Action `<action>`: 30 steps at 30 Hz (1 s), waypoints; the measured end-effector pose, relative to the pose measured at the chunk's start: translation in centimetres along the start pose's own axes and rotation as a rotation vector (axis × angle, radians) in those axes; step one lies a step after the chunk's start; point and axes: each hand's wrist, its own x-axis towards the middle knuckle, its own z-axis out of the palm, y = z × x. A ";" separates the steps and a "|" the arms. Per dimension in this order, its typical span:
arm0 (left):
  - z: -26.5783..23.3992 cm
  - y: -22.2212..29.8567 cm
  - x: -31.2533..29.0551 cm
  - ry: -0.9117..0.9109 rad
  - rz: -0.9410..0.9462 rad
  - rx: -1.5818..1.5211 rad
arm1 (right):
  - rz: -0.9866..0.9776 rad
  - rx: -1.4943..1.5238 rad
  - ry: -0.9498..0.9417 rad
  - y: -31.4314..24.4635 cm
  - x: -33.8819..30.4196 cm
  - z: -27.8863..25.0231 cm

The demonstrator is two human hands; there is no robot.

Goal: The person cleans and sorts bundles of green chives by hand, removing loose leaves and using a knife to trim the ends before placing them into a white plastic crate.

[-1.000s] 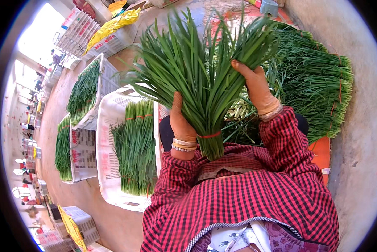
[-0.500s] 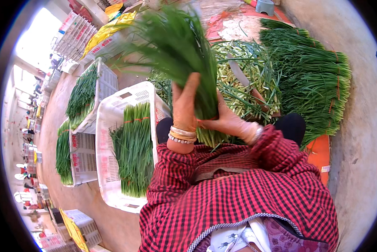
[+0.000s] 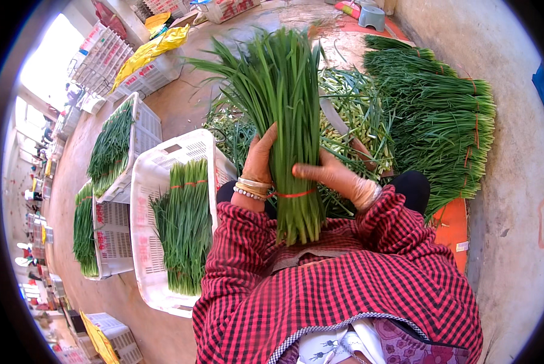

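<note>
A bunch of green garlic chives (image 3: 290,115) stands nearly upright before my chest, pale cut ends down and leaf tips fanning up and left. A red band (image 3: 295,195) circles it near the lower end. My left hand (image 3: 260,159) is wrapped round its left side, above the band. My right hand (image 3: 331,175) closes on the right side, its thumb lying across the front; the fingers behind are hidden. Just beyond, a knife (image 3: 334,117) with a brown handle lies on a heap of loose chives and trimmings (image 3: 360,97).
Banded chive bunches (image 3: 429,121) lie in a row to the right on an orange sheet (image 3: 453,227), beside the wall. At my left stands a white crate (image 3: 144,242) holding chives. Two more filled crates (image 3: 146,124) (image 3: 113,230) are farther left. A grey stool (image 3: 372,18) stands at the far end.
The bunch has swung from a blurred, leftward tilt to nearly upright, and its cut ends sit lower. My right hand has shifted from the band to higher on the bunch.
</note>
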 end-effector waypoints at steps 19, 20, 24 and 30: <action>-1.7 -1.8 -0.6 0.059 0.002 -0.422 | -0.217 0.366 0.449 -1.1 0.8 -7.7; -1.7 -1.8 -0.5 0.065 0.007 -0.419 | -0.210 0.404 0.435 -1.1 0.9 -7.7; -2.0 -1.8 -0.3 0.045 0.002 -0.434 | -0.147 0.439 0.543 -1.6 0.3 -7.3; -1.2 -1.3 -1.1 0.040 -0.006 -0.446 | -0.200 0.284 0.526 -1.3 0.2 -6.8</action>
